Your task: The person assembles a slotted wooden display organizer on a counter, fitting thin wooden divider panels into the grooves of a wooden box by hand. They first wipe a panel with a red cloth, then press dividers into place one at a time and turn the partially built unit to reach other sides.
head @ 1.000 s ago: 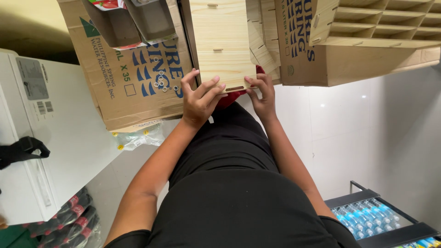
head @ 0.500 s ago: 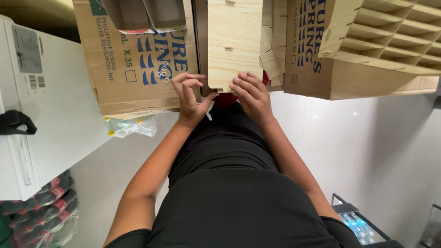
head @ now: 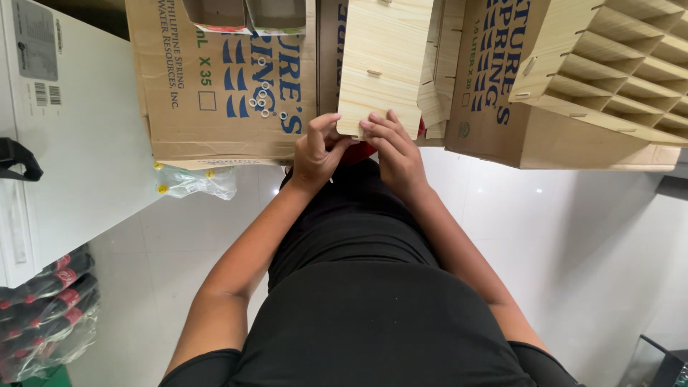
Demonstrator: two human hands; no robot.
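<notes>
clothing: plain black short-sleeved top | forearms: bare | hands: bare, no gloves, no rings visible

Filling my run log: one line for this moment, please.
left hand: grips panel corner | right hand: on panel | boxes beside

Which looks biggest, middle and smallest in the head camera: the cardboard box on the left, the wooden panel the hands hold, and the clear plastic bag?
1. cardboard box, largest.
2. wooden panel, middle; it may sit nearer the camera, so its true size is unsure.
3. clear plastic bag, smallest.
The left hand and right hand grip the panel's lower edge.
</notes>
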